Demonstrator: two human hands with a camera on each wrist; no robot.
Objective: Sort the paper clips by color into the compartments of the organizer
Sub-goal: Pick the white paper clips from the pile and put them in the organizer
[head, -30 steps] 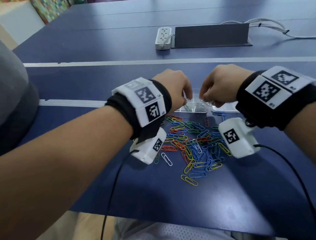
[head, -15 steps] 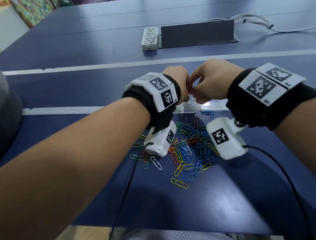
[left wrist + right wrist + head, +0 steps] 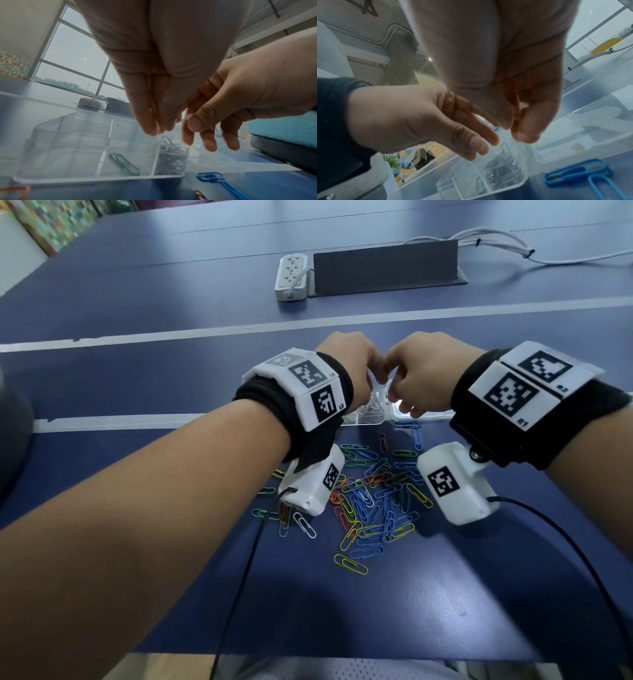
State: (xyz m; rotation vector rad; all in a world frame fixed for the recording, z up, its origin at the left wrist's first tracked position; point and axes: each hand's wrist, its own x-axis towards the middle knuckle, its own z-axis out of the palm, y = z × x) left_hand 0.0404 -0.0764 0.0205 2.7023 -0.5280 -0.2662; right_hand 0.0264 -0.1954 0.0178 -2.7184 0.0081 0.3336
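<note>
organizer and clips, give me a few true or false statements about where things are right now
1. The clear organizer has a compartment heaped with pale grey clips. True.
2. One green clip lies alone in the compartment beside that heap. True.
3. Both hands hover over the loose pile near the table's front edge. False: the left hand and right hand are over the organizer, beyond the pile.
4. All the blue clips are already sorted. False: blue clips still lie on the table outside the organizer.
5. A white power strip sits farther back on the table. True.
</note>
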